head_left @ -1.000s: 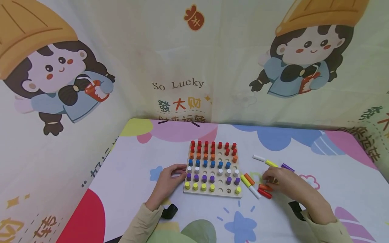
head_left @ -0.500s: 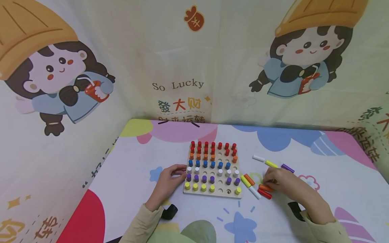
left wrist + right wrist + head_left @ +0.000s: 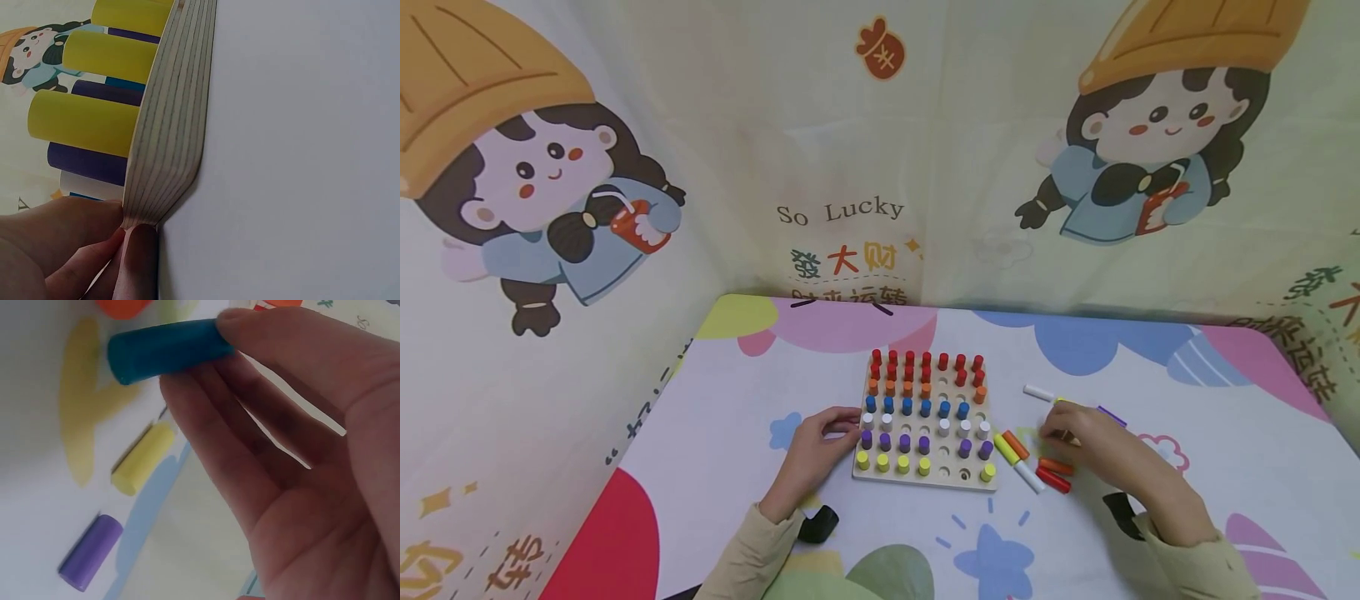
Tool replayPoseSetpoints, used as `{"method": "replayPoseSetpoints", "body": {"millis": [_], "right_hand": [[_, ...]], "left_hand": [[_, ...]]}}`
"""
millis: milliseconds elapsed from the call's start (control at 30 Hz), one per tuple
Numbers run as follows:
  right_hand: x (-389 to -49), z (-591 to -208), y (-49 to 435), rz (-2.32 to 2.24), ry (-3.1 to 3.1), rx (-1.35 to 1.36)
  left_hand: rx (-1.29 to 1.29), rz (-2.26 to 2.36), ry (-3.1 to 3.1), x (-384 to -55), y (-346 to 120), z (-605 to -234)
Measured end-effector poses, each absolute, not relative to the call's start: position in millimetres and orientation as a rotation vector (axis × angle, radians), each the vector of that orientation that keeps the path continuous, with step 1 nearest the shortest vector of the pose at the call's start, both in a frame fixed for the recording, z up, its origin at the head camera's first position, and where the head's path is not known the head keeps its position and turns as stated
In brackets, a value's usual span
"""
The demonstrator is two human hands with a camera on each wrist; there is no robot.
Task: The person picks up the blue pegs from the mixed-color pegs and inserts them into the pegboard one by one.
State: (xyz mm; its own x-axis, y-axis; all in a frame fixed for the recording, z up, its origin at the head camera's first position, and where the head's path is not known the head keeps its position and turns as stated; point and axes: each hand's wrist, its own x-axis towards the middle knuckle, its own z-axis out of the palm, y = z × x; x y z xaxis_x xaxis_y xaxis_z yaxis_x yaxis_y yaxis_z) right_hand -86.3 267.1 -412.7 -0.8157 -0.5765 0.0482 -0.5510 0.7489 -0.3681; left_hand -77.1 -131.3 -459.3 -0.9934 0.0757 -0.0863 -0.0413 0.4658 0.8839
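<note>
A wooden pegboard (image 3: 887, 478) stands on the table, with rows of red, orange, blue, white, purple and yellow pegs upright in its holes. Some holes toward the board's right half are bare. My left hand (image 3: 811, 446) grips the board's left side; in the left wrist view, thumb and fingers meet at the corner of its layered edge (image 3: 169, 112). Right of the board, my right hand (image 3: 1086, 433) pinches a blue peg (image 3: 165, 351) between thumb and fingertips, above the tabletop. The head view hides this peg behind the hand.
Between board and right hand lie loose orange (image 3: 1017, 443), yellow (image 3: 1006, 448) and white (image 3: 1028, 477) pegs. An orange peg (image 3: 1056, 466) and a red one (image 3: 1053, 479) lie just below that hand. Beyond it are white (image 3: 1038, 391), yellow (image 3: 145, 457) and purple (image 3: 91, 551) pegs.
My right hand has shifted slightly left and away from me, uncovering more of the orange peg and covering most of the far yellow one. The left hand and the board stay put.
</note>
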Motion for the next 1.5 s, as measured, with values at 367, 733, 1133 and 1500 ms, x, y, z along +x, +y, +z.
{"method": "replayPoseSetpoints", "body": {"millis": [367, 733, 1133, 1500], "right_hand": [[-88, -408, 256, -0.588, 2.933, -0.908], [-91, -405, 251, -0.628, 2.966, -0.948], [-91, -401, 241, -0.617, 3.020, -0.985], [-94, -397, 228, -0.656, 3.013, -0.969]], "left_hand": [[0.041, 1.590, 2.583, -77, -132, -460], [0.044, 1.585, 2.588, -78, -132, -461], [0.038, 1.576, 2.594, -77, -132, -462], [0.039, 1.577, 2.596, -78, -132, -461]]}}
